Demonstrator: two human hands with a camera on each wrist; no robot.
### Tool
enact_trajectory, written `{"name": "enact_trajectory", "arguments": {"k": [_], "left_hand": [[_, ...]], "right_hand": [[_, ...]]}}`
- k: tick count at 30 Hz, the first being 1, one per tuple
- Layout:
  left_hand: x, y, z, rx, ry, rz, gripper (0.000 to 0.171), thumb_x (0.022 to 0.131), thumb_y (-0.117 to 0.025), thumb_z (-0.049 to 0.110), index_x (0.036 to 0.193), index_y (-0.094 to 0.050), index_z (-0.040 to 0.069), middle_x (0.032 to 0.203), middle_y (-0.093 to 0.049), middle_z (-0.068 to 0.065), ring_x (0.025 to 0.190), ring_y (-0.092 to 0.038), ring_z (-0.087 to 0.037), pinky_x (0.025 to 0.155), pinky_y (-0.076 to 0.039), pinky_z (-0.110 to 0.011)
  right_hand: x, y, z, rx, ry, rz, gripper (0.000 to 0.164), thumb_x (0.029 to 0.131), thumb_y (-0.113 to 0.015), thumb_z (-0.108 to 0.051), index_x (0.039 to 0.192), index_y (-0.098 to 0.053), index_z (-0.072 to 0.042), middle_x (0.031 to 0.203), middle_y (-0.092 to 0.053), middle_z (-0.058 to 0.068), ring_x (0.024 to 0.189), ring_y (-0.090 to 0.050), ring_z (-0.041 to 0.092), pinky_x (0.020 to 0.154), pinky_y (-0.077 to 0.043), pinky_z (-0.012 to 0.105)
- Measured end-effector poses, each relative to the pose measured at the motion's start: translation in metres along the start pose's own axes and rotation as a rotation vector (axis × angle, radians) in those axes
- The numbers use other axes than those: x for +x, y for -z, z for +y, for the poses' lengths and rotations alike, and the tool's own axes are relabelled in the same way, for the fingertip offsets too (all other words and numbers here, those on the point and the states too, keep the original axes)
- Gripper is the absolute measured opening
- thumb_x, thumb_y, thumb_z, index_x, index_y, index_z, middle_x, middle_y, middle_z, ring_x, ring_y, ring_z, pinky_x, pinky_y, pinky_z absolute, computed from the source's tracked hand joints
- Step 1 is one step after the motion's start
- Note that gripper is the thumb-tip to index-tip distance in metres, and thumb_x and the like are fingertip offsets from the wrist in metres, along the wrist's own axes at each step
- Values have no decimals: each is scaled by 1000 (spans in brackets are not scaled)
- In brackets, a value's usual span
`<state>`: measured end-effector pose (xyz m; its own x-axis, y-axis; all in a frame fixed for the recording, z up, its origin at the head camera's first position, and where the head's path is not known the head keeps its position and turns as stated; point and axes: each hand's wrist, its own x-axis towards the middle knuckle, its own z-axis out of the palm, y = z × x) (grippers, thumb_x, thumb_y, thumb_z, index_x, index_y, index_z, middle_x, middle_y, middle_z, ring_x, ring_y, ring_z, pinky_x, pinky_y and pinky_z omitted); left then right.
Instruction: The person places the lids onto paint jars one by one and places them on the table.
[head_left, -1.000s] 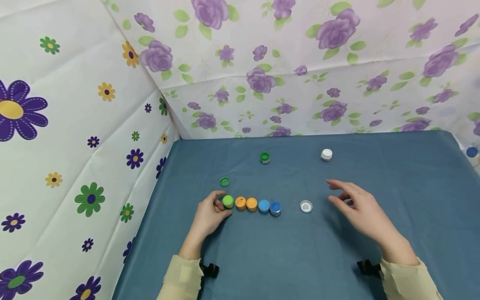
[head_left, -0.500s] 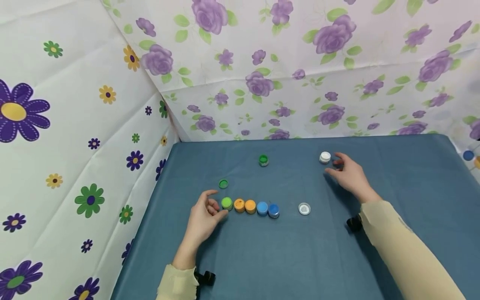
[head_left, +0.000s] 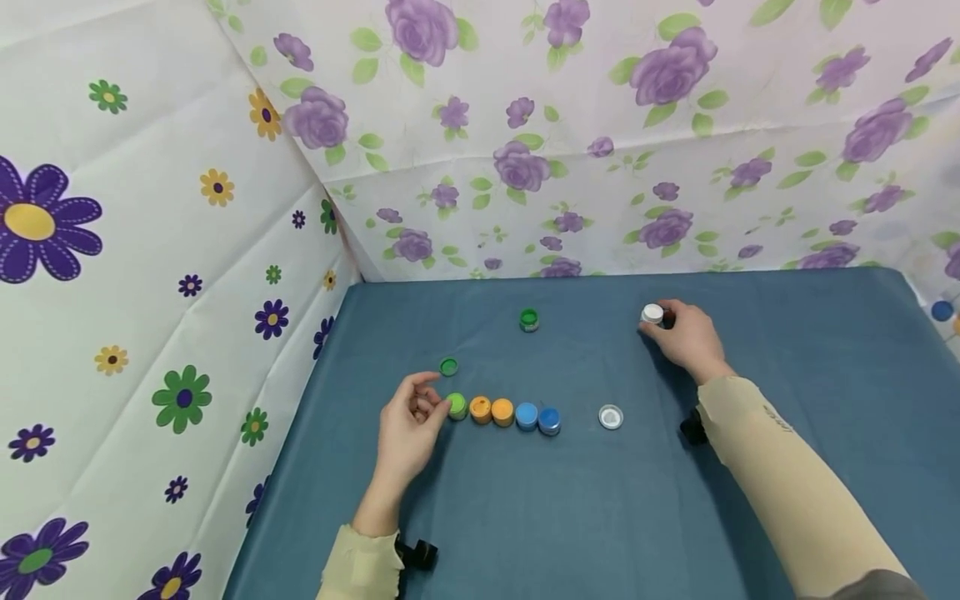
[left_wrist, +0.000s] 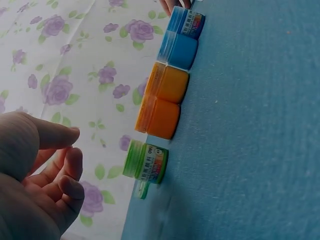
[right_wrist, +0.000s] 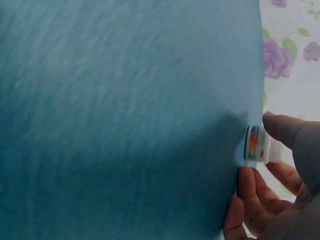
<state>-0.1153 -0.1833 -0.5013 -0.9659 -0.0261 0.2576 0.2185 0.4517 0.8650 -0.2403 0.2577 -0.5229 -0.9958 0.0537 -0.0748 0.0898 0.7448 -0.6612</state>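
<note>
My right hand (head_left: pixel 686 333) grips a small white paint jar (head_left: pixel 651 315) near the back of the table. In the right wrist view, the thumb and a finger lie on either side of this labelled jar (right_wrist: pixel 257 143). At the left end of a row of jars, my left hand (head_left: pixel 408 429) hovers with loosely bent fingers and holds nothing. Closest to it is a light green paint jar (head_left: pixel 457 406); the left wrist view shows a gap between the fingertips (left_wrist: pixel 74 134) and that labelled jar (left_wrist: pixel 146 161).
Two orange jars (head_left: pixel 491 410), a light blue jar (head_left: pixel 527 416) and a dark blue jar (head_left: pixel 550 421) continue the row. A white lid (head_left: pixel 611 417) lies right of them, a green lid (head_left: pixel 448 367) behind. Farther back stands a green jar (head_left: pixel 529 320). Flowered cloth hangs behind the blue table (head_left: pixel 570 517).
My right hand has moved away from me to the white jar and closed around it. The left hand has drawn back slightly from the light green jar.
</note>
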Motion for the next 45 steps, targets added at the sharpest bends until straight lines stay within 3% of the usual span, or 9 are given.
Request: {"name": "enact_trajectory", "arguments": {"k": [7, 13, 20, 26, 29, 32, 38, 41, 45], "left_hand": [[0, -6, -3, -12, -3, 18, 40, 97, -78, -1, 134, -68, 9, 95, -67, -7, 69, -58, -15, 60, -45, -25], [-5, -5, -6, -21, 3, 23, 40, 98, -77, -1, 135, -68, 8, 94, -66, -5, 67, -57, -14, 58, -43, -24], [-2, -6, 1, -30, -68, 52, 37, 99, -76, 0, 134, -68, 9, 93, -67, -5, 66, -56, -15, 56, -43, -25], [8, -22, 14, -26, -126, 29, 36, 100, -76, 2, 134, -68, 10, 94, -68, -3, 67, -57, -13, 55, -42, -25], [13, -37, 27, -12, -164, -17, 35, 101, -76, 4, 134, -68, 10, 95, -68, -1, 69, -59, -13, 56, -43, -26], [17, -56, 42, 10, -205, -78, 34, 101, -76, 5, 134, -68, 10, 95, -67, 0, 69, -59, -10, 57, -46, -28], [18, -96, 70, 79, -258, -274, 37, 103, -76, 13, 139, -66, 12, 99, -66, 2, 73, -59, -9, 63, -53, -31], [17, -117, 81, 218, -259, -388, 45, 101, -79, 23, 144, -65, 16, 104, -67, 0, 78, -58, -10, 63, -50, -28], [13, -147, 93, 529, -291, -492, 55, 97, -83, 37, 146, -66, 18, 117, -70, -2, 94, -61, -14, 73, -52, -29]], "right_hand": [[-4, 2, 5, 3, -4, 14, 55, 106, -70, -34, 144, -57, 4, 135, -57, 30, 122, -55, 47, 103, -45, 67], [-16, 8, 14, 26, 15, -12, 55, 105, -71, -38, 136, -57, 4, 125, -60, 27, 110, -58, 42, 90, -50, 59], [-58, 20, 28, 56, 43, 55, 57, 103, -72, -45, 137, -60, 0, 117, -70, 21, 101, -66, 32, 78, -54, 46], [-96, 26, 38, 24, 120, 124, 51, 102, -75, -37, 136, -64, -1, 111, -73, 17, 98, -68, 33, 75, -53, 43], [-116, 29, 41, 26, 151, 146, 49, 101, -77, -36, 135, -66, -3, 113, -73, 17, 96, -69, 31, 73, -55, 36], [-135, 31, 40, 52, 180, 170, 47, 100, -78, -33, 135, -67, -5, 115, -73, 16, 90, -70, 21, 70, -55, 24], [-156, 29, 36, 194, 265, 238, 42, 98, -82, -17, 138, -71, -9, 118, -71, 6, 90, -65, -3, 76, -51, 9], [-160, 29, 34, 250, 303, 272, 48, 95, -83, -8, 141, -70, -10, 119, -70, -1, 93, -65, -4, 79, -51, 8], [-160, 30, 33, 265, 325, 303, 50, 92, -86, -4, 139, -71, -7, 115, -69, -11, 90, -65, -5, 79, -51, 8]]}}
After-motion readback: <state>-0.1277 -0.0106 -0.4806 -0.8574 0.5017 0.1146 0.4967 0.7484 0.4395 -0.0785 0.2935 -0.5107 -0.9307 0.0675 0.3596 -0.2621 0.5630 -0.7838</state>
